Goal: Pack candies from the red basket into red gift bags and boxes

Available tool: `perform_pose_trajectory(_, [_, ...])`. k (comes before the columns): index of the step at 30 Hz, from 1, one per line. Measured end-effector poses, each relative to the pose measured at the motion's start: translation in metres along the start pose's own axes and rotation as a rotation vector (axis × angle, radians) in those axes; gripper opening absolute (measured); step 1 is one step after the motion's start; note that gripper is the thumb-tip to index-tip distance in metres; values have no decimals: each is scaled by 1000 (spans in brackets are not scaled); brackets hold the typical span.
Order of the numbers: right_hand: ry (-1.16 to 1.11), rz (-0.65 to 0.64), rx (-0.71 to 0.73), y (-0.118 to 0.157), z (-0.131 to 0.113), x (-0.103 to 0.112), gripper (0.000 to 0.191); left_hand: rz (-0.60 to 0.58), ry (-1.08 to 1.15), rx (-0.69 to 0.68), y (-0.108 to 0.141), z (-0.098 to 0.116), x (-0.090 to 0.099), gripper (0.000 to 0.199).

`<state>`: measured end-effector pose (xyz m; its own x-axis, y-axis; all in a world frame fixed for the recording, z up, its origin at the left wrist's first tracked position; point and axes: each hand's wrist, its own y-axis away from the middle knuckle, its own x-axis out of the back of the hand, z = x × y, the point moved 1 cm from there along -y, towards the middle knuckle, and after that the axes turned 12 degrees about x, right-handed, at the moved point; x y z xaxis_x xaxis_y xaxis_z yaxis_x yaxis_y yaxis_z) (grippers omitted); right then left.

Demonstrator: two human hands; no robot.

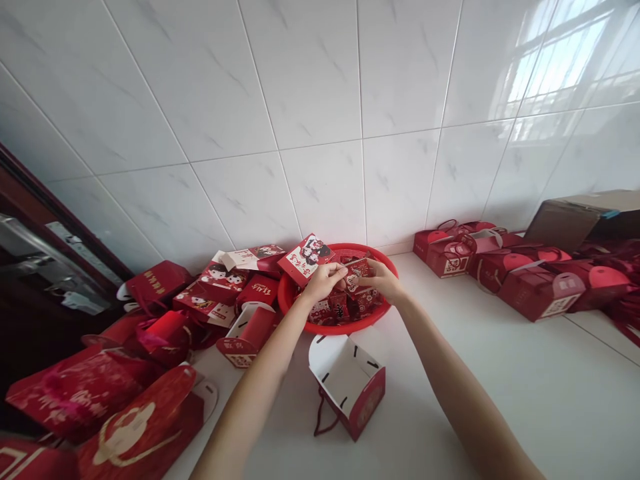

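Over a round red plastic basket [391,267] filled with red wrapped packets, my two hands meet. My right hand [383,280] is closed on a small red packet [358,275]. The fingertips of my left hand [327,280] are pinched together at the packet's left side; what they hold is too small to make out. A red printed box [306,260] leans on the basket's back left rim. Nearer to me, between my forearms, stands an open red box [353,380] with a white inside and a dark red cord on its left.
Several red boxes and bags [145,333] are heaped on the left. More red boxes with handles [530,280] stand on the right, near a brown carton [565,223]. A tiled wall [325,187] rises behind the white surface [475,373].
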<state>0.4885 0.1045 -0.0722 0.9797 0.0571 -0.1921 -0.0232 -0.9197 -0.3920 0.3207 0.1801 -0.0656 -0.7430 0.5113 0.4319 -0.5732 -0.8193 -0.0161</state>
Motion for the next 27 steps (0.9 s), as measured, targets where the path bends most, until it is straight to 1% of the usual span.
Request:
perform_pose_trajectory(3, [-26, 60, 20, 0, -1, -1, 36, 32, 90, 27, -1, -1, 0, 30])
perform_pose_trajectory(5, [-54, 153, 41, -1, -1, -1, 34, 43, 93, 51, -2, -2, 0, 31])
perform_pose_trajectory(7, [-79, 262, 53, -2, 1, 0, 32, 10, -44, 53, -1, -3, -1, 30])
perform_pose_trajectory(8, [-86, 305, 54, -3, 2, 1, 33, -22, -143, 46, -1, -4, -2, 26])
perform_pose_trajectory(10, [-84, 350, 49, -4, 4, 2, 33, -85, -322, 34, 1, -7, -5, 13])
perform_pose_trajectory(11, [-80, 356, 50, -5, 4, 2, 33, -105, -384, 34, 1, -9, -6, 13])
perform_pose_trajectory(13, [-70, 353, 54, -5, 5, 2, 33, -114, -476, 42, 1, -12, -8, 24])
perform_pose_trajectory(15, [-71, 346, 48, -5, 5, 2, 32, -82, -542, 53, 1, -14, -8, 31])
perform_pose_trajectory(18, [-81, 349, 34, -5, 5, 2, 31, -21, -615, 82, 0, -16, -7, 35])
perform_pose_trajectory(20, [-77, 349, 36, -5, 5, 3, 31, 8, -645, 103, 0, -17, -6, 34])
perform_pose_trajectory(23, [-67, 336, 43, -5, 6, 3, 31, 30, -666, 123, -1, -18, -4, 24])
perform_pose_trajectory(27, [-78, 351, 43, -5, 5, 2, 30, 38, -624, 118, -4, -17, -1, 13])
